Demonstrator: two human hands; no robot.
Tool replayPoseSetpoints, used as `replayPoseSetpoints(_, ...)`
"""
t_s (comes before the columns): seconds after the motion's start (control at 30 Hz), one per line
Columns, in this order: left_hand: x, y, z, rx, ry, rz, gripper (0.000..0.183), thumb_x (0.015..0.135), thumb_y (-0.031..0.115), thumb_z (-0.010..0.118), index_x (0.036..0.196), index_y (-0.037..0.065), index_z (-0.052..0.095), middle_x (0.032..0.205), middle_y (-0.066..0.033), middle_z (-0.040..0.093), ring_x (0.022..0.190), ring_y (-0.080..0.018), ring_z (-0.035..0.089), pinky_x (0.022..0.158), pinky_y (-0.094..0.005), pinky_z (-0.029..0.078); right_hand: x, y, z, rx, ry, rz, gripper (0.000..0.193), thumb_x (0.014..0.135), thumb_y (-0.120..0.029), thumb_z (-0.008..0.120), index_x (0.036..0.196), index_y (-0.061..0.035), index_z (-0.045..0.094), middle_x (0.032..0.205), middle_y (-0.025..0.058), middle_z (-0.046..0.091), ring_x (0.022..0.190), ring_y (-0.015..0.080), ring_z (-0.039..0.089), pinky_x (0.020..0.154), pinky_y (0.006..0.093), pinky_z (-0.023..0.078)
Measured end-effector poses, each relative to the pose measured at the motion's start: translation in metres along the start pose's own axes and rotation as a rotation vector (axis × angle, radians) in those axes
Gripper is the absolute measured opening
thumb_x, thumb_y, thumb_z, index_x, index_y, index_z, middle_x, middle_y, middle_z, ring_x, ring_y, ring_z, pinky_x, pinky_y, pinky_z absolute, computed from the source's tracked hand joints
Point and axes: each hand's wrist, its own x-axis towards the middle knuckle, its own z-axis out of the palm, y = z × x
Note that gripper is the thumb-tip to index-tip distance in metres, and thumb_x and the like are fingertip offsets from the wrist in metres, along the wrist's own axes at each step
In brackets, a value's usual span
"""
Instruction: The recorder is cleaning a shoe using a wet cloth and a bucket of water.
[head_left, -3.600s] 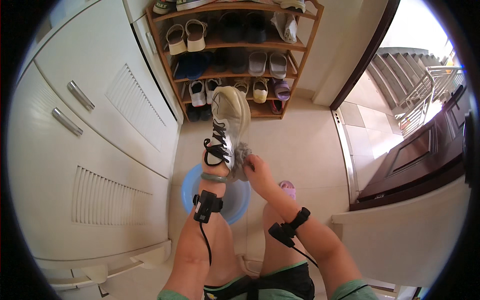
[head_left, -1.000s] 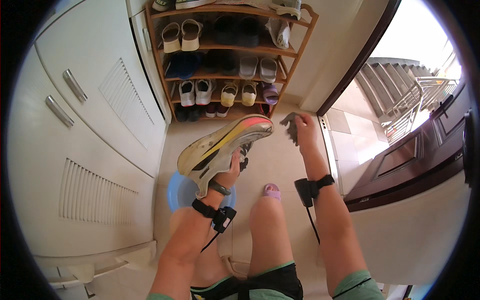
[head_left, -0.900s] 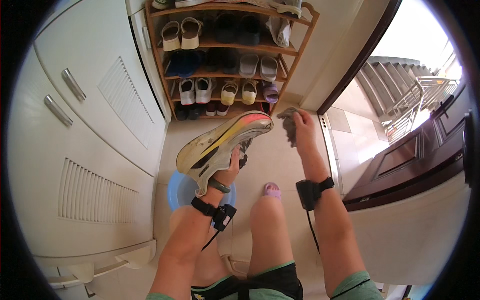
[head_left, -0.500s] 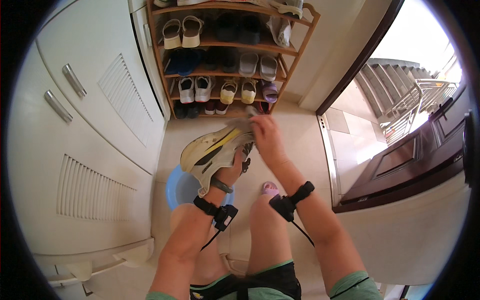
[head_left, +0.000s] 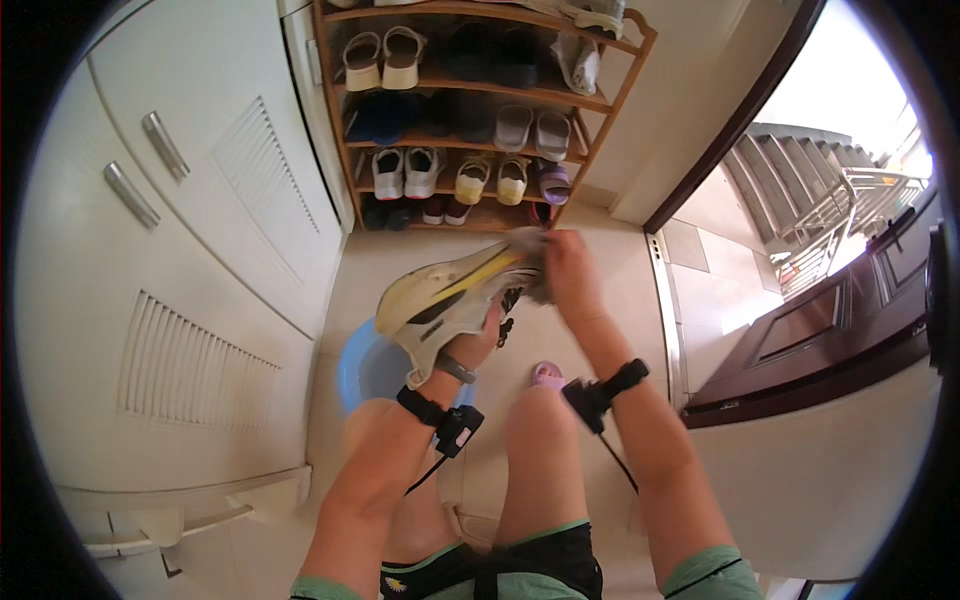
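In front of me, over the blue basin, I hold a cream sneaker (head_left: 430, 305) with a yellow stripe and dark patches. My left hand (head_left: 480, 343) is closed on it from below, most of its fingers hidden behind the shoe. A greyish cloth (head_left: 528, 240) is bunched in my right hand (head_left: 574, 275), whose fingers are pinched together. The cloth lies against the far right end of the sneaker and is slightly blurred.
A light blue basin (head_left: 362, 378) stands on the floor by my left knee. Beyond it rises a wooden shoe rack (head_left: 470, 190) full of shoes. White cabinets (head_left: 200, 330) line the left; at the right a dark door (head_left: 790, 340) opens onto stairs (head_left: 775, 185).
The sneaker and both hands have shifted a little right in the picture, as has the whole scene. My right hand and the cloth have moved slightly along the shoe's end.
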Motion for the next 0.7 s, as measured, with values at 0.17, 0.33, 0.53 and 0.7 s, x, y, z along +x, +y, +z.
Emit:
replayPoseSetpoints(0.17, 0.003, -0.019, 0.002, 0.395, 0.166, 0.399, 0.02, 0.084, 0.011, 0.055, 0.101, 0.003, 0.063, 0.096, -0.0128, 0.064, 0.09, -0.0271, 0.06, 0.081, -0.0358, 0.047, -0.013, 0.069, -0.031, 0.328, 0.013, 0.602, 0.015, 0.088, -0.015, 0.054, 0.097, -0.0032, 0.057, 0.078, 0.0078, 0.059, 0.068, 0.0175, 0.058, 0.059, 0.0305, 0.047)
replayPoseSetpoints(0.33, 0.002, -0.021, -0.002, 0.06, 0.116, 0.236, 0.018, 0.085, 0.01, 0.052, 0.096, 0.003, 0.063, 0.093, -0.0125, 0.065, 0.087, -0.0282, 0.061, 0.079, -0.036, 0.047, -0.003, 0.003, -0.012, 0.647, 0.028, 0.51, 0.015, 0.088, -0.013, 0.053, 0.1, -0.0046, 0.056, 0.083, 0.0076, 0.058, 0.072, 0.0188, 0.057, 0.064, 0.0302, 0.048)
replayPoseSetpoints(0.53, 0.006, -0.01, -0.01, -0.067, 0.057, -0.003, 0.025, 0.088, 0.017, 0.052, 0.105, 0.001, 0.06, 0.104, -0.0154, 0.062, 0.095, -0.0294, 0.06, 0.08, -0.035, 0.047, -0.018, -0.056, 0.013, 0.256, -0.056, -0.057, 0.016, 0.084, -0.009, 0.051, 0.097, -0.0023, 0.058, 0.094, 0.0187, 0.054, 0.088, 0.0383, 0.052, 0.08, 0.0407, 0.043)
replayPoseSetpoints(0.7, 0.015, 0.007, -0.016, -0.15, 0.227, -0.037, 0.024, 0.087, 0.019, 0.055, 0.096, -0.001, 0.063, 0.093, -0.0135, 0.065, 0.084, -0.027, 0.06, 0.078, -0.0345, 0.045, -0.022, 0.074, 0.015, -0.109, -0.182, 0.253, 0.017, 0.084, -0.011, 0.05, 0.093, -0.0022, 0.061, 0.092, 0.0201, 0.058, 0.089, 0.0393, 0.055, 0.077, 0.0433, 0.045)
